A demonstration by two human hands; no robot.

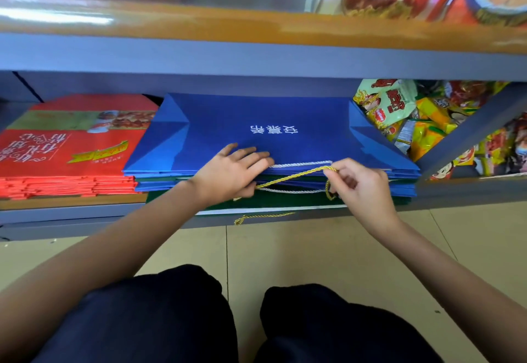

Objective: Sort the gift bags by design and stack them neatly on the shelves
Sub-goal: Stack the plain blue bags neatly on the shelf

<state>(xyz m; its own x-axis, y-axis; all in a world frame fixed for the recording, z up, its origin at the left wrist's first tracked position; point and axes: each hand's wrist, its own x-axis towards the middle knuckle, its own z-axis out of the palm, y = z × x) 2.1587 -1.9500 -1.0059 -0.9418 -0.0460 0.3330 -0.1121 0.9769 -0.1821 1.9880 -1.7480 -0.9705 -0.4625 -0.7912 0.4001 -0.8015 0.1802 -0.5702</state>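
Note:
A stack of flat blue gift bags (271, 131) with white lettering lies in the middle of the low shelf, on top of green bags (273, 201) with yellow cord handles. My left hand (233, 171) rests with straight fingers on the front edge of the top blue bag. My right hand (356, 183) pinches a yellow cord handle (296, 175) that runs across the front of the stack. A white cord handle (302, 164) lies at the top bag's edge. A stack of red gift bags (65, 145) sits to the left on the same shelf.
Snack packets (405, 117) fill the shelf's right side behind a slanted grey brace (470, 131). The upper shelf board (256, 28) juts out overhead with more packets on it. Another yellow cord (262, 217) hangs below the shelf edge. Tiled floor and my knees lie below.

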